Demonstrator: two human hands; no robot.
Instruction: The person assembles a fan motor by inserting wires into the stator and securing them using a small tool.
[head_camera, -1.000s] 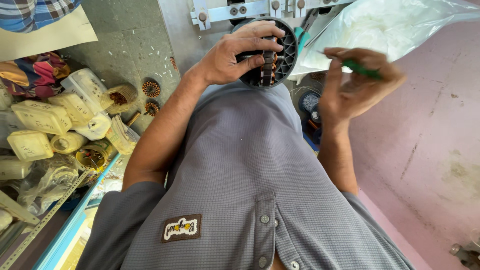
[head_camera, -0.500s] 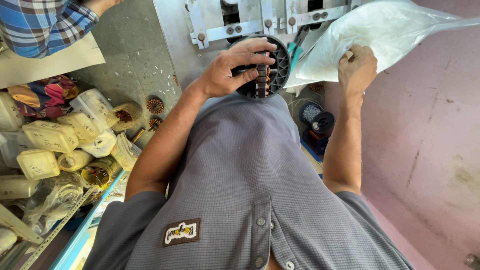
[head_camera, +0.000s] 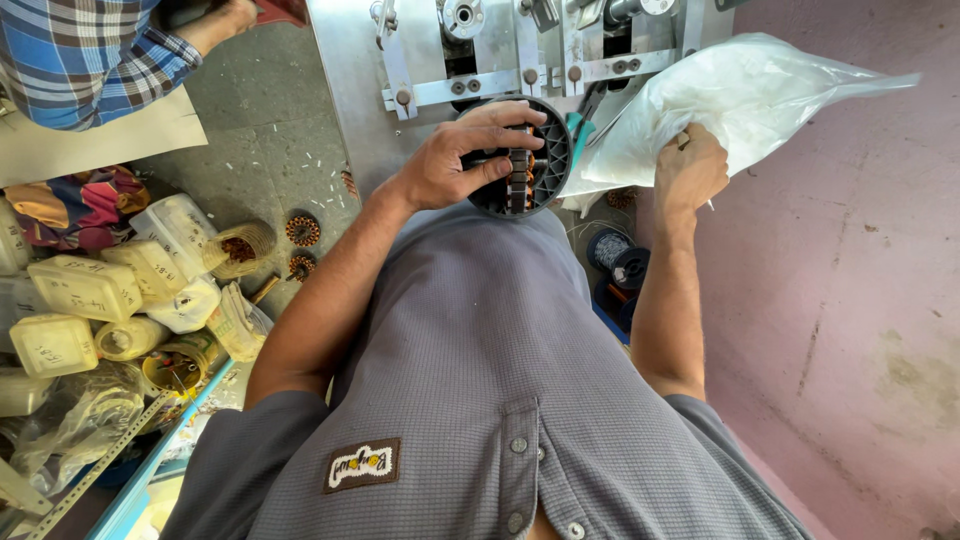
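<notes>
My left hand grips a round black plastic wheel with a stack of metal plates in its middle, held in front of a grey metal machine. My right hand is closed on the lower edge of a clear plastic bag full of white material, to the right of the wheel. My grey shirt fills the lower middle of the view.
Several pale plastic containers and small wound copper coils lie on the floor at left. Another person's sleeve in blue plaid shows at top left. A spool of wire sits below the bag. Pink floor lies at right.
My right hand has risen from below the bag, where it held a small green thing, and now grips the bag's lower edge. The left hand stays on the wheel.
</notes>
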